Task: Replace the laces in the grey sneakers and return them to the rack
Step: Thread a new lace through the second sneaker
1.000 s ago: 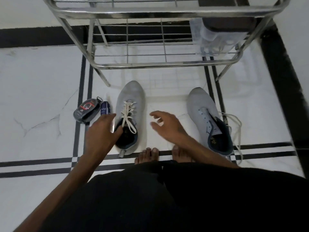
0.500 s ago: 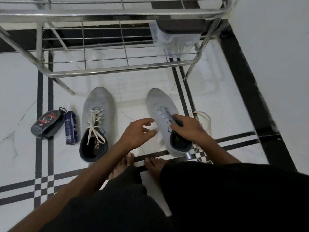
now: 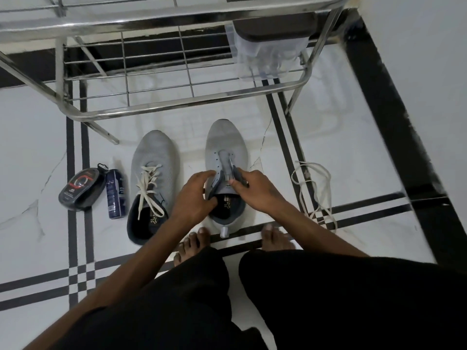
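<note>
White marble floor with black inlay lines runs under everything. At lower centre of the frame, the left hand (image 3: 193,195) curls over the collar of the unlaced grey sneaker (image 3: 225,157); the right hand (image 3: 255,189) pinches its tongue. That shoe's long axis points up-frame, toe toward the rack. The loose cream lace (image 3: 313,188) lies on the floor right of it, nearer the right hand, so threading likely starts from there. Left of centre stands the laced sneaker (image 3: 151,183), then a blue spray can (image 3: 115,193) and polish case (image 3: 80,189). Farthest, at the top, the steel shoe rack (image 3: 177,109) carries a clear box (image 3: 267,56), its contents unclear.
</note>
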Tool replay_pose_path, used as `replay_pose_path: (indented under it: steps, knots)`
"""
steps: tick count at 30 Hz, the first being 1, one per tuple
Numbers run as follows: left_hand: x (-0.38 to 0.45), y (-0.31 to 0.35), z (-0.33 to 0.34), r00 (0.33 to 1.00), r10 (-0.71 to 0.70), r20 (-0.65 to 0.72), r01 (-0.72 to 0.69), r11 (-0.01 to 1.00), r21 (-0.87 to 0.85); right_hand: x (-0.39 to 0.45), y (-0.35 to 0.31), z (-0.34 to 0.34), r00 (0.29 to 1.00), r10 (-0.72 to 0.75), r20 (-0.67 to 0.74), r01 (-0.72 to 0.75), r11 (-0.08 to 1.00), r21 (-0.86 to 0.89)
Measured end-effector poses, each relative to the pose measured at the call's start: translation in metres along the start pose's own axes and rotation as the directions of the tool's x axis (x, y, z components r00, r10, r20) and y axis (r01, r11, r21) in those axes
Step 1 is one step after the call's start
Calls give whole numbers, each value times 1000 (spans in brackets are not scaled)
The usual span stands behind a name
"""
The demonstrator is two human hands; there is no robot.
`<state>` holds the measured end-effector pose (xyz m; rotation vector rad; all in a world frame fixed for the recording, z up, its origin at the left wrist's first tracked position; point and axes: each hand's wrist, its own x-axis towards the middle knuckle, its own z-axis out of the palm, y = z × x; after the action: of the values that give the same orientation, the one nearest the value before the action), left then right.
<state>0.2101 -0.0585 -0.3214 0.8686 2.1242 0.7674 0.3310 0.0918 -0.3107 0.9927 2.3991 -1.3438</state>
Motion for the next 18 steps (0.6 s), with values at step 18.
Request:
replay_pose_path:
  steps: [18]
  knots:
    - [14, 42, -5, 969, 217, -117, -202, 971, 129, -3, 115, -50, 933, 170, -317, -247, 944, -219]
